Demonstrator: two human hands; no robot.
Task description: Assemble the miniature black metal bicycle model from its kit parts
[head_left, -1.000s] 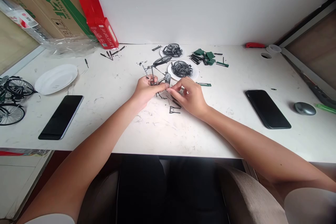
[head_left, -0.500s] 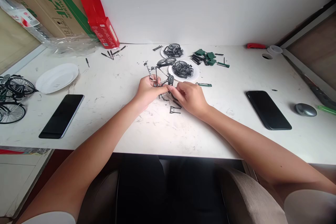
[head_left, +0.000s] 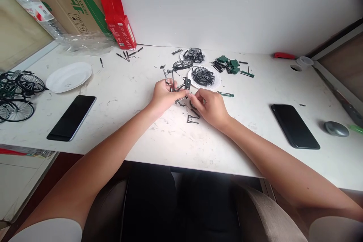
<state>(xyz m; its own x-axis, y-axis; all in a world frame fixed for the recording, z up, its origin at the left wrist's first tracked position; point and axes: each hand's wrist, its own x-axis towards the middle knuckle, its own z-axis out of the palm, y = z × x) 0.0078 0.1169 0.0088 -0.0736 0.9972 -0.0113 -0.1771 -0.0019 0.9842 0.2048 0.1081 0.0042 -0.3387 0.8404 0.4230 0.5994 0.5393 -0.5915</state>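
A small black model bicycle frame (head_left: 173,77) with one wheel and silver handlebars is in my left hand (head_left: 164,97), whose fingers are wrapped round it. My left thumb presses near its black chain cover (head_left: 187,83). Close by on the right, my right hand (head_left: 212,107) has thumb and forefinger pinched together; anything between them is too small or hidden to make out. Below the hands lie a black forked part (head_left: 193,119) and several small loose parts, partly covered by my fingers.
White plates (head_left: 217,82) of black wheels stand behind my hands, near dark green parts (head_left: 234,66). Assembled model bicycles (head_left: 18,109), another plate (head_left: 69,79) and a phone (head_left: 72,117) lie left. A second phone (head_left: 295,126) and a grey oval object (head_left: 336,129) lie right.
The camera view has turned slightly, so the table appears shifted right. My right fingertips have drawn a little away from my left thumb. My left hand still holds the model bicycle frame.
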